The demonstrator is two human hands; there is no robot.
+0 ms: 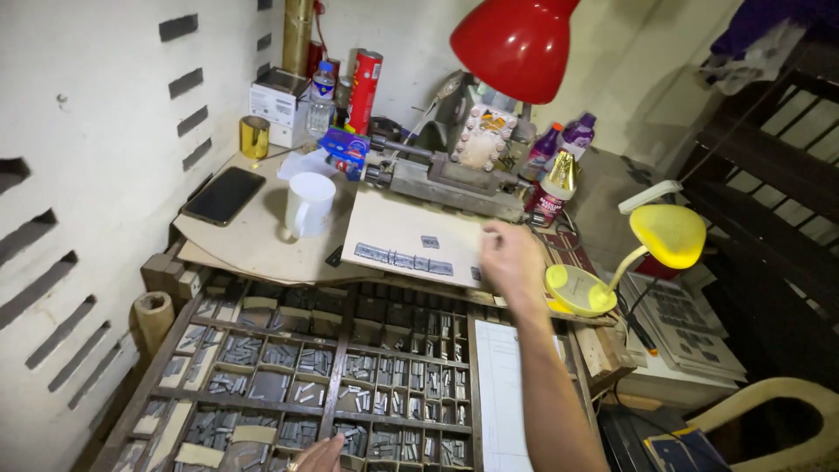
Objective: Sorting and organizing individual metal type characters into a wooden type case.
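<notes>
Cramped workshop corner, white slotted wall on my left, a cluttered bench under a red lamp. My right hand is out over the board, blurred, so I can't tell its grip. One row of type lies set there, a small piece apart above it. My left hand rests at the type case, fingers loose, apparently empty. Most sorts sit unpicked. Mug, phone and yellow lamp crowd the board.

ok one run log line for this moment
right hand over board by metal type row | left hand at type case | white mug upright
</notes>
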